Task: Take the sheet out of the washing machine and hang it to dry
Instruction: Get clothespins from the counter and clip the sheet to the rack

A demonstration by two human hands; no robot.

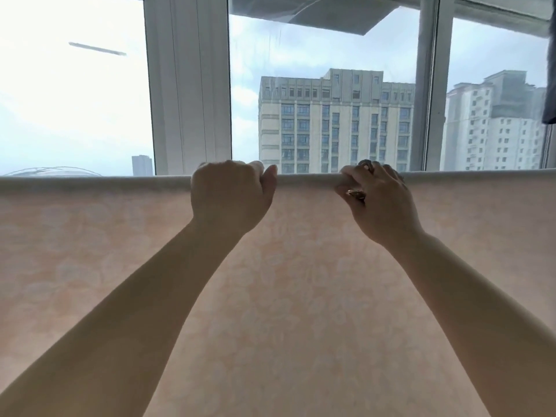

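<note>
A pale peach sheet (pixel 285 296) with a faint flower pattern hangs over a horizontal rail and fills the lower half of the view. Its folded top edge runs straight across at about mid-height, and the rail itself is hidden under the cloth. My left hand (pixel 231 197) grips that top edge with its fingers curled over it. My right hand (pixel 379 200), with rings on its fingers, grips the same edge a short way to the right. Both forearms reach up from below.
Behind the sheet is a large window with white frames (pixel 189 85); tall apartment blocks (pixel 334 121) show outside. A dark garment (pixel 550 85) hangs at the right edge. Something grey hangs overhead at the top (pixel 316 13).
</note>
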